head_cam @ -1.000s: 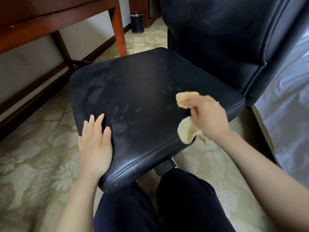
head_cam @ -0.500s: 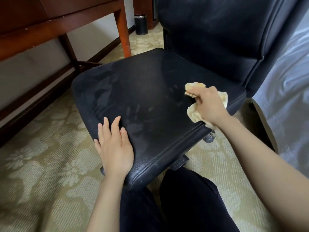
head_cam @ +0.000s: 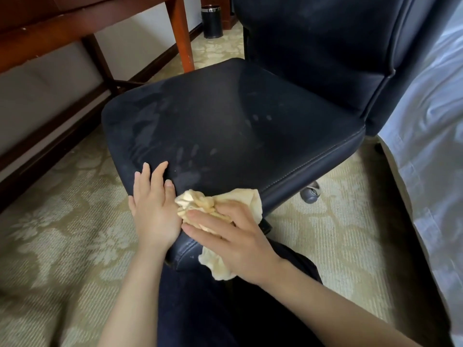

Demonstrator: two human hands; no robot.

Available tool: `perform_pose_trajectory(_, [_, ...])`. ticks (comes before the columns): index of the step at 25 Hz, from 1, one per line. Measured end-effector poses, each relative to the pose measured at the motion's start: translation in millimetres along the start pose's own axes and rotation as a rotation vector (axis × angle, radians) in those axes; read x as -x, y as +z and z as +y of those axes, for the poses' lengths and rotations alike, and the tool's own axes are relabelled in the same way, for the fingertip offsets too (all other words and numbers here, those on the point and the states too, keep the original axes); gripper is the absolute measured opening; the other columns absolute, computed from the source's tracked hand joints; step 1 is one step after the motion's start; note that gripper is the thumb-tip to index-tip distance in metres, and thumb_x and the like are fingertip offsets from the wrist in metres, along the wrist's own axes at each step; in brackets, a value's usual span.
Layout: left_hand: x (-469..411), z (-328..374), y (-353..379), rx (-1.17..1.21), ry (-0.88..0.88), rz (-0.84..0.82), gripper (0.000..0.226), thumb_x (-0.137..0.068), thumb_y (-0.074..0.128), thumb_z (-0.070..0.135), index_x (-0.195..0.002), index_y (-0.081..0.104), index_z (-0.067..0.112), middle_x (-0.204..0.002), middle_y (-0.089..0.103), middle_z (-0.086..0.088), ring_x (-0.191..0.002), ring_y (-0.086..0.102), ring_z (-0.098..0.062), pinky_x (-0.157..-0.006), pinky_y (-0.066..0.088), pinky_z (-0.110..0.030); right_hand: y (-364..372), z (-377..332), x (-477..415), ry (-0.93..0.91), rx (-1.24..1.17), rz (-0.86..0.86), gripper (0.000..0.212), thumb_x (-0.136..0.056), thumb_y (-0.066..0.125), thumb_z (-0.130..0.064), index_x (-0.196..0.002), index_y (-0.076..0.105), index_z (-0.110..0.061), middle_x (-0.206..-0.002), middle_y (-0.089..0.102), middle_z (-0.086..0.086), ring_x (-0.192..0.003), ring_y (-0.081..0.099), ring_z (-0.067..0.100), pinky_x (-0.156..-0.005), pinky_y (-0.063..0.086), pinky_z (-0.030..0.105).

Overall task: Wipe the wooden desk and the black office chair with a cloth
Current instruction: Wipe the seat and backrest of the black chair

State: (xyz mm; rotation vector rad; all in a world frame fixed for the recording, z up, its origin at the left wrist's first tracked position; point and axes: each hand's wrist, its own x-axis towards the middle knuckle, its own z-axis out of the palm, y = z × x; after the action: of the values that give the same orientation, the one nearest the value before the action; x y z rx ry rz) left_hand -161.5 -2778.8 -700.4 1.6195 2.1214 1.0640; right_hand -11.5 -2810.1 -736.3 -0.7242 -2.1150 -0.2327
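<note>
The black office chair's seat [head_cam: 225,126] fills the middle of the view, dusty and marked with handprints, with its backrest [head_cam: 313,46] rising behind. My left hand [head_cam: 154,211] rests flat on the seat's near left corner, fingers straight. Right beside it, my right hand [head_cam: 238,239] presses a crumpled yellow cloth [head_cam: 198,202] onto the seat's front edge, its fingers lying straight across the cloth and almost touching the left hand. Part of the cloth hangs below the palm. The wooden desk [head_cam: 50,28] stands at the upper left, with only its underside and legs showing.
A desk leg [head_cam: 184,38] stands just behind the seat's far left corner. A small black bin [head_cam: 212,21] sits on the patterned carpet [head_cam: 50,246] further back. White bedding [head_cam: 431,146] hangs close on the right. A chair caster [head_cam: 310,194] shows under the seat. My dark-trousered legs [head_cam: 200,309] lie below the seat.
My right hand has swept the cloth from the seat's right side along the front edge to the near corner, next to my left hand. The left hand stayed on the seat.
</note>
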Motion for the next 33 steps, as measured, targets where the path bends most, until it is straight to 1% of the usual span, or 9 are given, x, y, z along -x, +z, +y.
perform_pose_trajectory(4, [-1, 0, 1, -0.015, -0.015, 0.011, 0.041, -0.102, 0.031, 0.018, -0.141, 0.04, 0.021, -0.156, 0.021, -0.006, -0.146, 0.009, -0.022, -0.117, 0.008, -0.047, -13, 54, 11, -0.035, 0.113, 0.127, 0.03, -0.077, 0.073, 0.002, -0.103, 0.073, -0.014, -0.114, 0.066, -0.012, -0.096, 0.058, 0.017, -0.083, 0.052, 0.031])
perform_pose_trajectory(6, [-3, 0, 2, -0.015, -0.015, 0.015, 0.041, -0.101, 0.032, 0.017, -0.141, 0.04, 0.021, -0.156, 0.021, -0.007, -0.146, 0.01, -0.021, -0.117, 0.008, -0.046, -25, 88, 20, 0.141, 0.105, 0.13, 0.029, -0.079, 0.064, 0.011, -0.102, 0.072, -0.005, -0.122, 0.06, -0.016, -0.107, 0.057, 0.013, -0.088, 0.05, 0.034])
perform_pose_trajectory(8, [-3, -1, 2, -0.008, -0.013, 0.021, 0.041, -0.101, 0.032, 0.016, -0.141, 0.041, 0.021, -0.156, 0.022, -0.007, -0.146, 0.01, -0.021, -0.117, 0.008, -0.046, -43, 119, 25, 0.357, 0.238, 0.168, 0.029, -0.091, 0.049, 0.008, -0.105, 0.072, -0.005, -0.118, 0.062, 0.003, -0.105, 0.055, 0.028, -0.09, 0.045, 0.037])
perform_pose_trajectory(11, [-2, 0, 2, -0.007, -0.015, 0.02, 0.041, -0.101, 0.032, 0.016, -0.141, 0.041, 0.021, -0.156, 0.022, -0.006, -0.145, 0.01, -0.021, -0.117, 0.008, -0.046, -67, 160, 29, 0.585, 0.333, 0.209, 0.039, -0.086, 0.047, 0.015, -0.107, 0.071, -0.007, -0.116, 0.062, 0.016, -0.102, 0.055, 0.04, -0.097, 0.032, 0.026])
perform_pose_trajectory(17, [-4, 4, 2, -0.046, -0.018, 0.02, 0.041, -0.101, 0.032, 0.016, -0.14, 0.041, 0.02, -0.155, 0.023, -0.008, -0.145, 0.013, -0.023, -0.116, 0.01, -0.047, -59, 141, 9, 0.974, 0.211, 0.407, 0.047, -0.085, 0.036, 0.009, -0.114, 0.066, -0.012, -0.131, 0.055, 0.006, -0.115, 0.042, 0.022, -0.097, 0.019, 0.002])
perform_pose_trajectory(21, [-6, 1, 1, -0.055, -0.024, 0.003, 0.041, -0.101, 0.031, 0.018, -0.141, 0.039, 0.022, -0.156, 0.022, -0.007, -0.145, 0.011, -0.022, -0.116, 0.01, -0.047, -34, 78, 3, 0.68, 0.11, 0.373, 0.041, -0.082, 0.036, 0.009, -0.103, 0.069, -0.002, -0.109, 0.062, 0.012, -0.098, 0.046, 0.016, -0.093, 0.034, 0.014])
perform_pose_trajectory(24, [-7, -1, 0, -0.028, -0.03, 0.0, 0.041, -0.101, 0.031, 0.018, -0.141, 0.039, 0.023, -0.156, 0.021, -0.006, -0.145, 0.01, -0.021, -0.117, 0.009, -0.047, -5, 23, 9, 0.502, 0.014, 0.299, 0.037, -0.088, 0.038, 0.001, -0.106, 0.07, -0.003, -0.119, 0.057, 0.005, -0.109, 0.042, 0.021, -0.104, 0.03, 0.024])
perform_pose_trajectory(27, [-9, -5, -1, 0.01, -0.024, -0.007, 0.041, -0.101, 0.032, 0.017, -0.141, 0.04, 0.024, -0.156, 0.022, -0.004, -0.146, 0.009, -0.018, -0.117, 0.008, -0.046, 20, -12, 19, 0.26, -0.061, 0.265, 0.026, -0.094, 0.05, -0.001, -0.108, 0.071, -0.009, -0.121, 0.057, -0.006, -0.103, 0.043, 0.019, -0.095, 0.043, 0.032])
perform_pose_trajectory(33, [-15, -11, -4, -0.003, 0.013, -0.036, 0.041, -0.101, 0.03, 0.017, -0.141, 0.039, 0.023, -0.154, 0.026, -0.003, -0.146, 0.01, -0.016, -0.117, 0.008, -0.044, 39, -7, 35, -0.309, -0.259, 0.125, 0.019, -0.079, 0.072, 0.002, -0.097, 0.074, -0.003, -0.108, 0.065, 0.0, -0.099, 0.059, 0.016, -0.089, 0.052, 0.03])
